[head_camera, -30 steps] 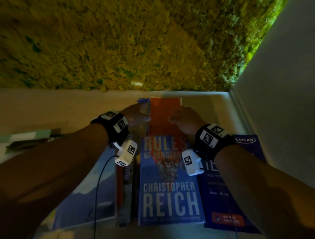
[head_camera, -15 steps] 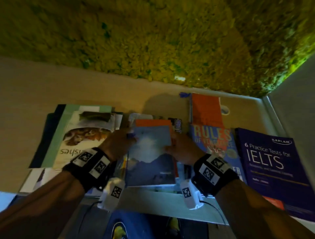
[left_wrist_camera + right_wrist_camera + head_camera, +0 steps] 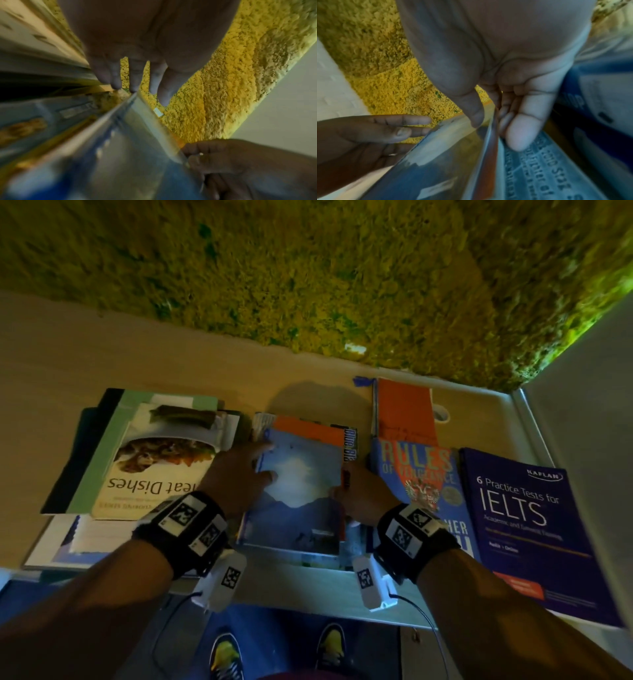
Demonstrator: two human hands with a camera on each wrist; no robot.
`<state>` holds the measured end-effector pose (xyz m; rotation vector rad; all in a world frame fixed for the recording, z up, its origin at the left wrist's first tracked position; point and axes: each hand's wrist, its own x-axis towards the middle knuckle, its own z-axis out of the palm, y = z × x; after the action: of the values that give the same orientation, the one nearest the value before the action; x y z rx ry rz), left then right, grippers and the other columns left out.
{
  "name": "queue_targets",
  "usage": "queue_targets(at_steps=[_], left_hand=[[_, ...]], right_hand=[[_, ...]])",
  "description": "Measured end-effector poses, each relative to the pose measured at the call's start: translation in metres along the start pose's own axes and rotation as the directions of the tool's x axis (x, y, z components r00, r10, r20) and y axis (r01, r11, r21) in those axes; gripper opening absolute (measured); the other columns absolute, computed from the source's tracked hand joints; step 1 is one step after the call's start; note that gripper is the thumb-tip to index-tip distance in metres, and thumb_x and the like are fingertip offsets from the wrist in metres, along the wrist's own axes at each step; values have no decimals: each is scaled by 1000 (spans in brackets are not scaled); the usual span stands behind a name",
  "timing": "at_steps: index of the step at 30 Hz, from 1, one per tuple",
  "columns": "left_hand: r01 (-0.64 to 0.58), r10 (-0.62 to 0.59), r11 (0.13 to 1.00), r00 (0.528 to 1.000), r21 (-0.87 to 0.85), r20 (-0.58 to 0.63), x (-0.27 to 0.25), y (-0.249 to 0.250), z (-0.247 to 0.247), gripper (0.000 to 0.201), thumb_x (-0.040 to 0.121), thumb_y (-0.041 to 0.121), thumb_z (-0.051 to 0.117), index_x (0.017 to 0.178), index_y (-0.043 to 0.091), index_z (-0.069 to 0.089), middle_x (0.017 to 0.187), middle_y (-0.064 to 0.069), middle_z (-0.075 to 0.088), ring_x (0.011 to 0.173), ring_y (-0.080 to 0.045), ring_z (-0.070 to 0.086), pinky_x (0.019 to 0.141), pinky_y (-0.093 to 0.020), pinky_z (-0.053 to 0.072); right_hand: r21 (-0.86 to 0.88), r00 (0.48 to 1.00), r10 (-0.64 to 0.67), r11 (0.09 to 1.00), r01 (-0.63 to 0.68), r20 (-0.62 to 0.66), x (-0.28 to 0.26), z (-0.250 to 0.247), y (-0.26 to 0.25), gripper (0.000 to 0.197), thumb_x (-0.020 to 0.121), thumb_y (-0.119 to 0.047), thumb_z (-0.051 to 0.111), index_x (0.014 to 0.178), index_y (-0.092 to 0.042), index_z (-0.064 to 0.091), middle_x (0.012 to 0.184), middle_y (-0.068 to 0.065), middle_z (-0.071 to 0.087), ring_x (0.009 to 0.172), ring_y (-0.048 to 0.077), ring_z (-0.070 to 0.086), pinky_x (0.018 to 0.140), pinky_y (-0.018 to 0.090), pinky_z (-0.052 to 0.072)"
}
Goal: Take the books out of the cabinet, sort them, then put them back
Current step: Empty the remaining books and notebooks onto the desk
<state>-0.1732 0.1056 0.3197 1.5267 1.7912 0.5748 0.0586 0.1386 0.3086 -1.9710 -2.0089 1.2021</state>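
Note:
A blue book with a cloud and mountain cover lies on top of a small stack in the middle of the beige shelf; an orange book shows beneath it. My left hand holds its left edge, thumb on the cover, fingers along the side. My right hand pinches its right edge, thumb on top and fingers curled under. The right wrist view shows that pinch on the book. In the left wrist view my left hand meets the book's far corner.
A "Meat Dishes" cookbook tops a pile at the left. At the right lie "Rules of Vengeance", an orange book behind it, and a dark blue IELTS book. A mossy green wall stands behind, a white wall at right.
Both hands left the orange book behind "Rules of Vengeance" and moved left to the blue mountain-cover book. They have held its two edges for the last half second.

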Motion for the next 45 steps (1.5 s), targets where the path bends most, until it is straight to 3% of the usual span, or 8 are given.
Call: queue_targets(at_steps=[4, 9, 14, 20, 29, 36, 40, 45], left_hand=[[105, -88, 904, 994, -414, 61, 8, -1, 1, 69, 80, 15, 79, 141, 26, 50, 135, 13, 52, 122, -12, 52, 105, -42, 43], [299, -195, 654, 954, -695, 228, 4, 0, 8, 24, 97, 1, 54, 116, 10, 67, 102, -21, 75, 66, -25, 71, 55, -28, 53], [161, -45, 536, 986, -829, 162, 1, 6, 6, 38, 99, -4, 42, 130, 9, 60, 119, -20, 70, 104, -33, 70, 90, -42, 56], [170, -106, 466, 985, -868, 137, 7, 2, 3, 35, 100, 1, 43, 127, 11, 63, 117, -15, 73, 101, -32, 72, 84, -44, 61], [170, -56, 410, 985, -896, 162, 4, 2, 8, 34, 91, 8, 53, 121, 16, 67, 112, -9, 76, 97, -25, 74, 75, -38, 62], [118, -164, 572, 986, -812, 27, 21, -28, -27, 30, 98, 6, 51, 124, 10, 65, 112, -17, 72, 77, -28, 72, 70, -38, 56], [45, -218, 715, 962, -697, -162, 34, -31, -69, 23, 99, 10, 51, 104, 22, 70, 106, -11, 73, 85, -32, 71, 76, -45, 61], [-74, -162, 606, 963, -792, -214, 43, 0, -89, 24, 100, 5, 46, 101, 18, 67, 87, -5, 72, 68, -21, 72, 63, -39, 59]], right_hand=[[92, 999, -34, 995, 34, -2, -5, -5, 2, 45, 95, -34, 65, 136, -20, 51, 124, 12, 68, 95, 37, 72, 81, 53, 63], [78, 996, -81, 994, 77, 43, -13, -7, 1, 43, 95, -45, 62, 132, -23, 55, 129, 9, 67, 106, 34, 68, 87, 53, 60], [429, 998, -50, 903, 25, 47, -16, -12, 1, 36, 103, -49, 52, 128, -25, 55, 110, 3, 61, 95, 27, 65, 71, 39, 60], [872, 990, 65, 469, -141, 126, -22, -28, 9, 21, 108, -22, 48, 89, -15, 55, 69, 1, 61, 55, 14, 53, 64, 32, 49], [734, 997, 51, 674, -83, 66, -22, -23, -4, 13, 101, -20, 56, 107, -14, 66, 89, 12, 71, 67, 13, 65, 63, 29, 54], [648, 995, 100, 757, -86, 15, -18, -34, 0, 30, 105, -15, 52, 75, -20, 50, 85, 6, 68, 70, 20, 65, 70, 36, 57], [495, 990, 91, 859, -131, 104, -23, -47, -6, 19, 107, -19, 53, 93, -10, 62, 99, 9, 67, 82, 24, 67, 81, 44, 63], [292, 1000, -27, 956, 28, -6, -22, -47, -11, 37, 104, -31, 57, 135, -10, 55, 124, 11, 61, 111, 33, 63, 95, 51, 57]])
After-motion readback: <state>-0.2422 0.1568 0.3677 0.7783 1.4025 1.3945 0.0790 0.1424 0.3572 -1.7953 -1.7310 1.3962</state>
